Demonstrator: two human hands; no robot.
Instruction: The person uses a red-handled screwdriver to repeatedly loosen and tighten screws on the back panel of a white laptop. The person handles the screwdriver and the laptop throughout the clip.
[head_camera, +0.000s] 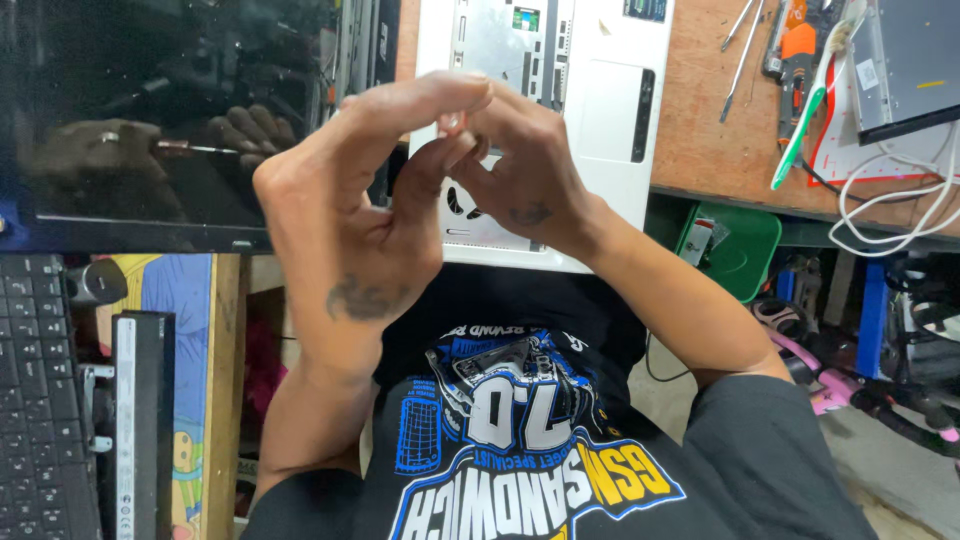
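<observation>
Looking down from the head camera, I see both hands raised together above the lap, fingertips meeting. My left hand (350, 215) is curled, thumb and fingers narrowed toward the right hand (520, 170), which pinches at the same spot; something tiny and pale (452, 124) may sit between the fingertips, but I cannot tell what it is. Behind the hands lies a white opened laptop shell (600, 90), underside up, resting on the wooden tabletop (720, 130) and overhanging its near edge. Right of it on the tabletop: thin screwdrivers (738, 60), an orange-handled tool (795, 45), a green-and-white brush (805, 120), a grey device (915, 60) and white cables (900, 200) drooping over the edge. A dark glossy screen (150, 110) fills the upper left, mirroring the hands. A black keyboard (35, 400) sits lower left. Below the tabletop, a green bin (745, 250) and pink items (830, 385) on the floor.
</observation>
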